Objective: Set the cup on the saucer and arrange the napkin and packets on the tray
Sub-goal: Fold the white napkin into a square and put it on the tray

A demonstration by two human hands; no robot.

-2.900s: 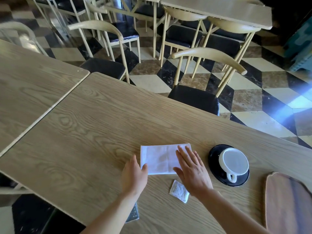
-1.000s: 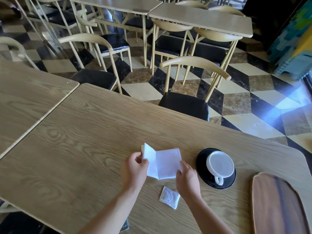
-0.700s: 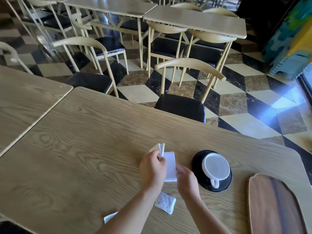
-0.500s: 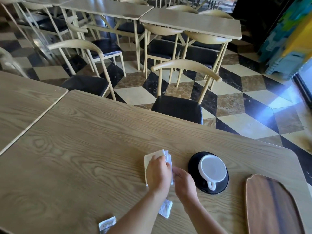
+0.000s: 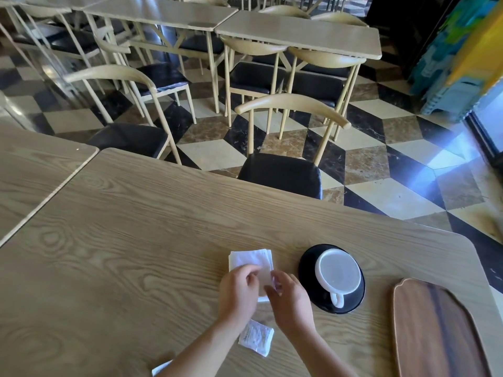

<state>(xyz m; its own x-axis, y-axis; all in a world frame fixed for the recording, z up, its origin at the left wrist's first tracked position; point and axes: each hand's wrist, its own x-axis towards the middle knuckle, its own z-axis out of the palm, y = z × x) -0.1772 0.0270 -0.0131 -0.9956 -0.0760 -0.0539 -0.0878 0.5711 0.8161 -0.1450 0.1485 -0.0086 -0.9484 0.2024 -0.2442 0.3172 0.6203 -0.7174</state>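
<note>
Saucer (image 5: 306,268): glossy black.
Cup (image 5: 339,276) on saucer: white throughout, handle included.
Napkin (image 5: 250,261) left of saucer: plain white.
Packet (image 5: 255,337) near-left of saucer: white, fine grey print.
Second packet (image 5: 160,368), farther near-left of saucer: white.
Tray (image 5: 435,330) right of saucer: dark brown wood, darker lengthwise band, paler orange-brown rim.
Table (image 5: 136,240) under saucer: pale oak tone, wavy grain with oval swirls.
Chair (image 5: 280,172) beyond saucer: cream frame, black seat.
Floor (image 5: 381,148) beyond saucer: cube pattern of black, cream and mottled brown tiles.
Panel (image 5: 460,44) far right beyond saucer: blue, green, yellow patches.
</note>
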